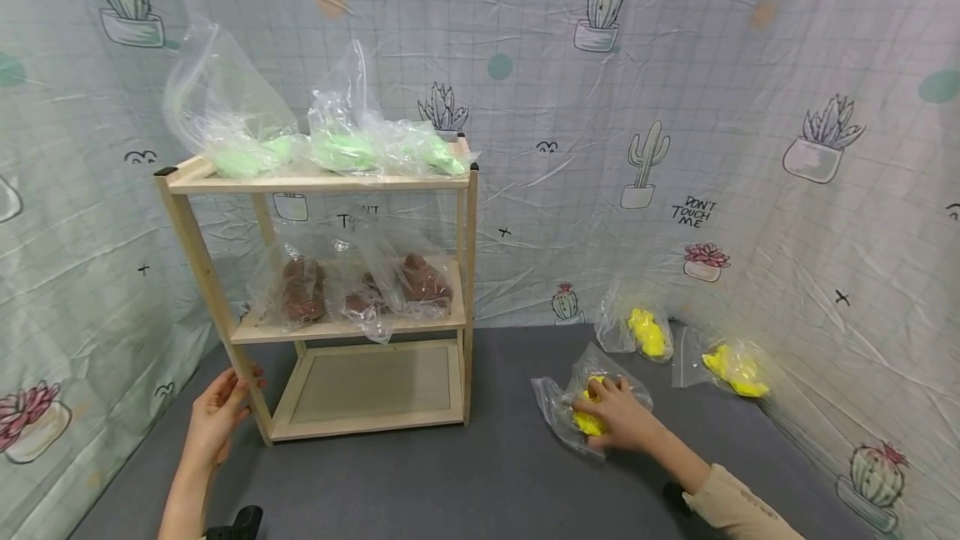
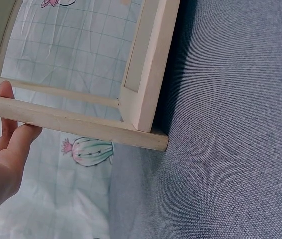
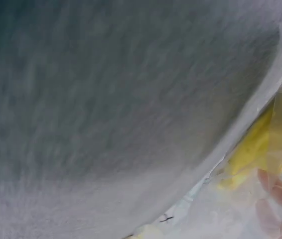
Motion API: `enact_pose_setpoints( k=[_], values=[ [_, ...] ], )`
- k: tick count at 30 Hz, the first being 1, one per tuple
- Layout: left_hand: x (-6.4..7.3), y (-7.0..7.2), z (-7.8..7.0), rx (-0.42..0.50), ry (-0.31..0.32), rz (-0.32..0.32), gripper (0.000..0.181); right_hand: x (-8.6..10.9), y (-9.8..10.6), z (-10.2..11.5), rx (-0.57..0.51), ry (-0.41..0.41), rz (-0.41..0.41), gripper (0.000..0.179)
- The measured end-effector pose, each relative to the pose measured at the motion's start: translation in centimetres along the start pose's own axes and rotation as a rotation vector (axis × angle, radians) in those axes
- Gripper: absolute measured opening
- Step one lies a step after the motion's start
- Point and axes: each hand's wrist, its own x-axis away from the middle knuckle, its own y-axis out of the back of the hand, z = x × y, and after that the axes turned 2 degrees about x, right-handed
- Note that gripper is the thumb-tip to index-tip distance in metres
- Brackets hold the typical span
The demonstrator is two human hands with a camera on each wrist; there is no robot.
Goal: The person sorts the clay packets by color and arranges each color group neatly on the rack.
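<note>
At the lower left, my left hand (image 1: 213, 422) holds the front left post of a small wooden shelf rack (image 1: 366, 431). In the left wrist view its thumb and fingers are on both sides of that post (image 2: 81, 123). On the grey table surface, my right hand (image 1: 621, 418) grips a clear plastic bag (image 1: 557, 407) with a bright yellow lump (image 1: 588, 422) inside. The right wrist view is blurred, but the yellow lump (image 3: 253, 149) and fingertips against the plastic show at its right edge.
Clear bags with pale green lumps (image 1: 345, 152) lie on the top shelf. Bags with brown lumps (image 1: 303, 290) sit on the middle shelf; the bottom panel (image 1: 375, 383) is bare. Two more bags with yellow lumps (image 1: 648, 333) (image 1: 735, 369) lie back right. A cactus-print curtain (image 1: 540, 257) surrounds the table.
</note>
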Motion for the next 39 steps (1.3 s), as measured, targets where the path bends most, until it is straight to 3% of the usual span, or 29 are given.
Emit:
enact_pose_setpoints(
  k=[12, 25, 32, 35, 39],
  values=[
    [-0.3, 0.3, 0.4, -0.004, 0.012, 0.005, 0.050, -1.5, 2.2, 3.5, -0.016, 0.013, -0.068, 0.041],
    [-0.1, 0.1, 0.1, -0.006, 0.023, -0.009, 0.051, -4.2, 4.1, 7.6, 0.009, 0.117, -0.257, 0.056],
    [0.3, -0.4, -0.6, -0.041, 0.016, -0.007, 0.046, -5.2, 4.9, 9.3, -0.007, 0.180, -0.253, 0.062],
    [0.7, -0.6, -1.7, 0.000, -0.011, 0.040, 0.042, -5.7, 5.0, 9.9, -0.030, 0.217, -0.264, 0.064],
    [0.5, -0.4, -1.4, 0.024, -0.036, 0.045, 0.041, -6.5, 5.1, 10.7, -0.053, 0.254, -0.267, 0.066]
  ],
)
